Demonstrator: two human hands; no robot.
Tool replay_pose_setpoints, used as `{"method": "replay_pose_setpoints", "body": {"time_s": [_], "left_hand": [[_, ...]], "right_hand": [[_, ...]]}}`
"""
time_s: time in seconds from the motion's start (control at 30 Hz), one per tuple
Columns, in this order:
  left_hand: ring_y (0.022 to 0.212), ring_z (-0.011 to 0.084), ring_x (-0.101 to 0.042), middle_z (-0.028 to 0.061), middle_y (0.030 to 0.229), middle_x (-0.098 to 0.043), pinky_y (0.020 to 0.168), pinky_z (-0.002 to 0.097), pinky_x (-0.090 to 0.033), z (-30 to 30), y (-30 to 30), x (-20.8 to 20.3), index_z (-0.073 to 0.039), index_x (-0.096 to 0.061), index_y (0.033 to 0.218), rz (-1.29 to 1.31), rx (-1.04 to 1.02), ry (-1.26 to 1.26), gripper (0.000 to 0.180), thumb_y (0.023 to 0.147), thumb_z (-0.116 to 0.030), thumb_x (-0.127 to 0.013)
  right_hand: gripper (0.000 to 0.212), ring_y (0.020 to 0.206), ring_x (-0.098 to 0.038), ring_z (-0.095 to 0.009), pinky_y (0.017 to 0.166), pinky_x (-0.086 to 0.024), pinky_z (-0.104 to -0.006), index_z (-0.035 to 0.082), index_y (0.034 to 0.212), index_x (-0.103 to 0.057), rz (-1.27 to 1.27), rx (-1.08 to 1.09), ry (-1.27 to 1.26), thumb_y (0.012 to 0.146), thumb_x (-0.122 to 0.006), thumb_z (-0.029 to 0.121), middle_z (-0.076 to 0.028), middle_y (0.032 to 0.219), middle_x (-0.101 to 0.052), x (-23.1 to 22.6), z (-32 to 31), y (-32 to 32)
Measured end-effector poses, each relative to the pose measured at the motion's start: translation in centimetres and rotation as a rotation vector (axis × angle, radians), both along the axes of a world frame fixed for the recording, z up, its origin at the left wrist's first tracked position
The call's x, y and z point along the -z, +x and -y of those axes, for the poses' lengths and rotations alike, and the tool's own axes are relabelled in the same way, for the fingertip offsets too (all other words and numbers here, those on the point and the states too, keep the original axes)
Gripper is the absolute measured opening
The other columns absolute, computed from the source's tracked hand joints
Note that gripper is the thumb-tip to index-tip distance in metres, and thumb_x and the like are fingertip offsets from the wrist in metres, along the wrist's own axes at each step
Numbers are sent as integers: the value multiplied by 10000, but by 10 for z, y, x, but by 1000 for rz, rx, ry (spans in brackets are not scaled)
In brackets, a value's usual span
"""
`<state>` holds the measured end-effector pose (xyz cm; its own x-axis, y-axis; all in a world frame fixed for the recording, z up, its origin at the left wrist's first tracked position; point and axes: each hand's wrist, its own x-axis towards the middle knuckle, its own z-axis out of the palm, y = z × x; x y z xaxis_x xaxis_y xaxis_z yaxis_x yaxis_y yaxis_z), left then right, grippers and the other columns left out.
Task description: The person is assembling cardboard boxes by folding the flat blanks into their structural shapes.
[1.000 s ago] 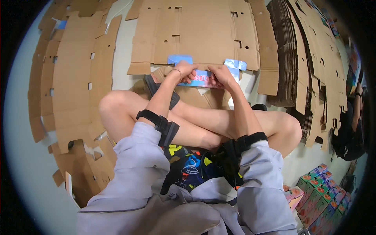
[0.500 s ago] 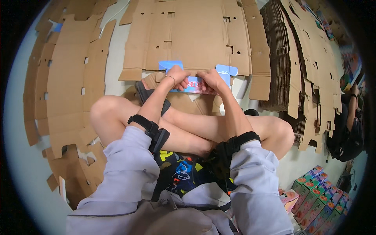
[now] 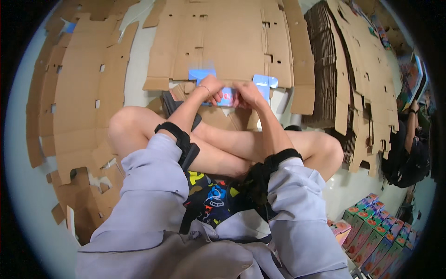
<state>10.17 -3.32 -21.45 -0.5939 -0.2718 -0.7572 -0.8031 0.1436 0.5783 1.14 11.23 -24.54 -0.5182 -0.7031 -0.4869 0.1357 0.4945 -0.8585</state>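
Blue carton [image 3: 231, 91] sits low over the crossed shins, just in front of the flat cardboard sheet [image 3: 232, 42]; its flaps stick out at both ends. Left hand [image 3: 211, 88] and right hand [image 3: 247, 94] both pinch it, fingers curled over its middle, forearms converging from bent elbows. Cardboard stacks [image 3: 69, 102] crowd left and right; bare floor strip [image 3: 132, 65] between. Coloured boxes [image 3: 376, 232] lie lower right.
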Motion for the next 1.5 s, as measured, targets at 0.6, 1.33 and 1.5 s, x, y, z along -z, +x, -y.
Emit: {"method": "replay_pose_setpoints", "body": {"time_s": [0.6,1.33,1.5], "left_hand": [[546,167,-598,120,742,-602,538,311,-508,84,54,-118,-23,-585,985,-308,257,-109,510,830,-502,-503],[637,228,-619,200,1159,-457,538,329,-527,51,52,-79,-111,-423,1298,-108,590,-607,551,811,-331,-562],[734,259,-625,196,1067,-538,592,347,-514,50,47,-83,-112,-439,1279,13,630,-473,515,821,-319,-551]], "right_hand": [[345,897,-620,-255,782,-488,-338,30,1103,-587,-666,-664,705,813,-545,212,-166,962,-647,-127,-97,-90],[510,960,-593,-319,831,-484,-379,58,1245,-466,-681,-545,781,750,-564,131,-210,1072,-588,-87,-77,-73],[480,955,-597,-311,819,-487,-376,29,1173,-526,-764,-529,739,734,-609,205,-203,1022,-610,-90,-71,-66]]}}
